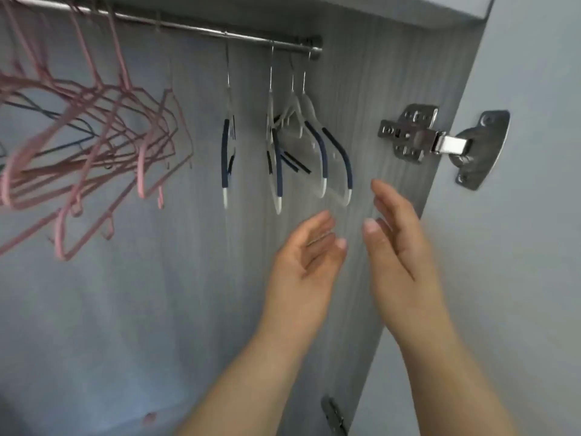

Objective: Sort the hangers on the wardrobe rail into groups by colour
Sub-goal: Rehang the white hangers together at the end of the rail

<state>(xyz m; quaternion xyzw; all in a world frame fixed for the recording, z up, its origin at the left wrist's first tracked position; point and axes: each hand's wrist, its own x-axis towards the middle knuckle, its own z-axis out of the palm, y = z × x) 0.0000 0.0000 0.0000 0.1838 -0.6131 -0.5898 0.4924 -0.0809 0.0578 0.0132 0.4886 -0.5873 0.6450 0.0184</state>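
Observation:
A metal wardrobe rail (195,28) runs across the top. Several pink hangers (94,136) hang bunched at its left, with a dark blue one (67,116) showing among them. Several clear hangers with dark blue grips (316,143) hang near the rail's right end, and one more clear hanger (225,152) hangs a little apart to their left. My left hand (305,253) and my right hand (399,243) are raised just below the clear group, palms facing each other, fingers apart, holding nothing and touching no hanger.
The grey wood-grain side panel (393,73) of the wardrobe stands right behind the clear hangers. A metal door hinge (421,136) sits on it at the right, joined to the pale door (534,215). A second hinge (334,415) shows low down.

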